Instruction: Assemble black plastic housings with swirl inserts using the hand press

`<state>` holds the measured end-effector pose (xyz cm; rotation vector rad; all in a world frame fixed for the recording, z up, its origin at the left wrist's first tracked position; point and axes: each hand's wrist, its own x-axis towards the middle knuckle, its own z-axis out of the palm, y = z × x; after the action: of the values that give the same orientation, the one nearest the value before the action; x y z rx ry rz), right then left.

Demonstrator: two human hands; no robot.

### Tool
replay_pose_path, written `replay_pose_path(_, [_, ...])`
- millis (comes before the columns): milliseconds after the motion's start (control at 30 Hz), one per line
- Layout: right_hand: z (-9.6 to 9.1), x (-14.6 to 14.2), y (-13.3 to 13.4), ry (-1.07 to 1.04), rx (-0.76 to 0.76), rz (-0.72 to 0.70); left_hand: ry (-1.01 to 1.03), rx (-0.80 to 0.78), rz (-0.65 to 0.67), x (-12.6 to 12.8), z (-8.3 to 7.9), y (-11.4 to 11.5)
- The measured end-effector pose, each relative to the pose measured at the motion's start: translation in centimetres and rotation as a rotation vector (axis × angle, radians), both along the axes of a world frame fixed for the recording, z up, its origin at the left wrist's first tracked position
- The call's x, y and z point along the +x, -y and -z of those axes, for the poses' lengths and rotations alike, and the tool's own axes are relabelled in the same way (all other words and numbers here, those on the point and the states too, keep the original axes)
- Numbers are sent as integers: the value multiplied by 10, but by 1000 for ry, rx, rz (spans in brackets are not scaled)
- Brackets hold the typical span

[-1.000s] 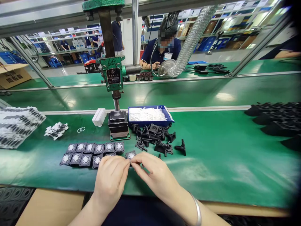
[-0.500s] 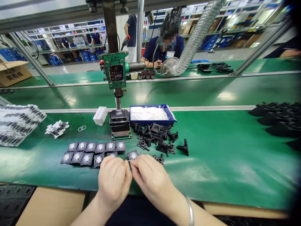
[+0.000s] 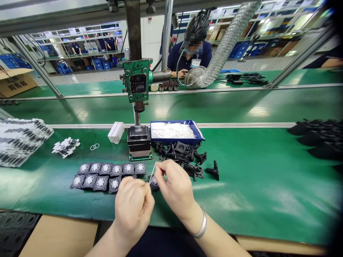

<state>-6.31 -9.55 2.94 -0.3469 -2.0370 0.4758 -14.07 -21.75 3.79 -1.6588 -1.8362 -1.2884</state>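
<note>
Hands (image 3: 134, 203) (image 3: 175, 187) pinch white strip (image 3: 152, 172) | long axis steep, top leaning right

We see white on the thin strip (image 3: 152, 173), and white pinwheel swirls on black square parts (image 3: 102, 182) — all against a green worktop (image 3: 249, 185). Our tray (image 3: 178, 140) is blue, the jumbled fittings (image 3: 184, 151) black, the bracelet (image 3: 204, 224) silver — while the tall stack (image 3: 24, 141) alternates white and dark grey bands.

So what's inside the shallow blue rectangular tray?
Thin white strips lie heaped inside the shallow blue rectangular tray; they hide most of its floor and whatever lies beneath the top layer.
</note>
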Motion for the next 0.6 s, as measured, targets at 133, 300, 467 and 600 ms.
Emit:
replay_pose_path(133, [0,6,13,-13,-104,-160,718,-50,134,-2,-2,5])
replay_pose_path(300, [-1,12,22,-15,-116,-211,1551,-92,480,-7,-5,8])
replay_pose_path(467, [1,16,26,-18,-52,-221,1655,-212,549,-10,-7,8])
replay_pose_path(600, [1,16,30,8,-61,-246,1531,-237,493,-13,-4,11])
